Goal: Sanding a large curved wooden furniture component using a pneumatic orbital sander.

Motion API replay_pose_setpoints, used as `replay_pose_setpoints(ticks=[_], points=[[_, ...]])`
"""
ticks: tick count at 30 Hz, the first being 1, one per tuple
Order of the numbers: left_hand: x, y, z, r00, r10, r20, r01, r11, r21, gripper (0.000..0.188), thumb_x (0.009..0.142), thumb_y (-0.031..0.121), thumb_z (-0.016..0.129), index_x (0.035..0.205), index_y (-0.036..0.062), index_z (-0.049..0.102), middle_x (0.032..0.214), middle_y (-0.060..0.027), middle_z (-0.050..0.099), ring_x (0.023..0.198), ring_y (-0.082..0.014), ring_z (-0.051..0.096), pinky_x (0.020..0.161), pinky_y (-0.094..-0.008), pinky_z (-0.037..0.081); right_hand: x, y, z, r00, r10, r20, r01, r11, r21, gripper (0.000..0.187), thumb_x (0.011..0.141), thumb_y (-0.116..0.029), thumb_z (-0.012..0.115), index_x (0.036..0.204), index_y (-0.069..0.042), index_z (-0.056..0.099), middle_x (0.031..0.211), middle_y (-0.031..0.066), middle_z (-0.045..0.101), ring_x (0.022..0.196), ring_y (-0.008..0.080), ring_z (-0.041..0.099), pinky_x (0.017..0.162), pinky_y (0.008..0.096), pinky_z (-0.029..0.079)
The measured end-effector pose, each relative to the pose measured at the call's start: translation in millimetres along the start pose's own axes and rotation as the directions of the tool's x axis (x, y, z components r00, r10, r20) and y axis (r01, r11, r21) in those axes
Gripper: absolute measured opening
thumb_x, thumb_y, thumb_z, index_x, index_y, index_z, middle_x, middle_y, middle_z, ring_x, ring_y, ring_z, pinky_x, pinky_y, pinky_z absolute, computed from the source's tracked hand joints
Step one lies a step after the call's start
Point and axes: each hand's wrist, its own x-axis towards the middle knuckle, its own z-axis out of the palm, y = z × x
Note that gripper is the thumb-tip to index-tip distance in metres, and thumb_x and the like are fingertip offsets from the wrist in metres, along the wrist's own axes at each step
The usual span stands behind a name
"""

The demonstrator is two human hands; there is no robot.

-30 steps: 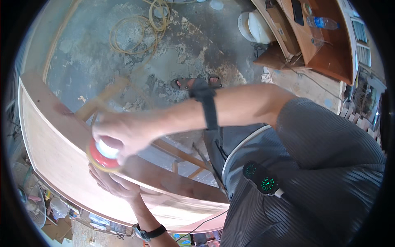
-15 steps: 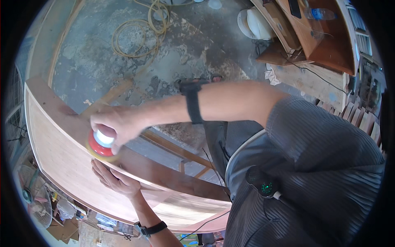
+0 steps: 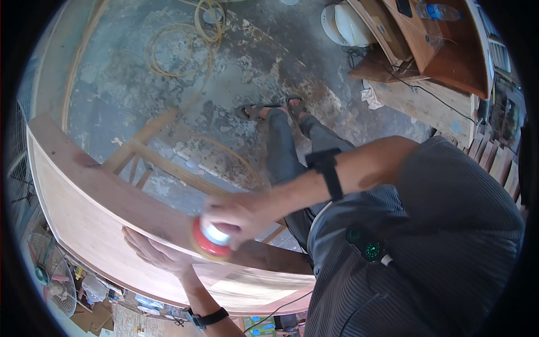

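Observation:
A round red-and-white orbital sander (image 3: 209,242) sits on the narrow top edge face of a long, curved wooden panel (image 3: 84,196). My right hand (image 3: 242,214) wraps over its white top, slightly blurred by motion. My left hand (image 3: 152,251) lies on the panel's pale, broad side just below the rim, fingers stretched out and holding nothing. The two hands are close together, with the sander to the right of my left fingers. The sander's underside is hidden against the wood.
A wooden frame stand (image 3: 185,175) shows beside the panel. A yellowish hose (image 3: 168,73) coils on the stained floor. At upper right stands a brown wooden cabinet (image 3: 457,62) with a plastic bottle (image 3: 438,11), near a white helmet (image 3: 351,25). A fan (image 3: 56,283) stands at lower left.
My right hand has drawn the sander along the panel's edge to the right and nearer my body. My left hand stays at about the same place on the panel.

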Motion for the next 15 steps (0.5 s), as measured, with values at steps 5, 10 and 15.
replay_pose_setpoints(ticks=[5, 10, 15], points=[[-5, -4, 4, 0.999, 0.042, 0.034, -0.044, 0.997, 0.06, 0.063, 0.109, 0.038, 0.042, 0.163, 0.0145, 0.02, 0.157, -0.0283, 0.039, 0.141, -0.0496, 0.044, 0.115, -0.0594, 0.039, 106, 30, -48, 0.998, 0.004, -0.057, -0.012, 0.991, -0.133, 0.073, 0.06, -0.021, 0.096, 0.116, -0.006, 0.051, 0.111, 0.0141, 0.056, 0.103, 0.034, 0.059, 0.084, 0.0472, 0.051], [-15, -11, 3, 0.984, -0.13, 0.123, 0.135, 0.99, -0.03, 0.061, 0.109, 0.037, 0.04, 0.162, 0.0128, 0.021, 0.158, -0.026, 0.039, 0.143, -0.0488, 0.043, 0.116, -0.0586, 0.038, 74, 37, -31, 0.992, -0.106, -0.068, 0.097, 0.987, -0.128, 0.075, 0.059, -0.02, 0.097, 0.117, -0.007, 0.052, 0.111, 0.0137, 0.055, 0.101, 0.0336, 0.059, 0.083, 0.0459, 0.05], [-13, -8, 0, 0.981, -0.157, 0.11, 0.164, 0.984, -0.063, 0.057, 0.11, 0.037, 0.036, 0.162, 0.0171, 0.023, 0.158, -0.0253, 0.04, 0.143, -0.0481, 0.043, 0.116, -0.0578, 0.038, -52, 17, 12, 0.998, -0.067, 0.002, 0.067, 0.998, 0.002, 0.074, 0.059, -0.016, 0.097, 0.118, -0.006, 0.052, 0.108, 0.0116, 0.051, 0.095, 0.031, 0.058, 0.078, 0.0447, 0.047]])
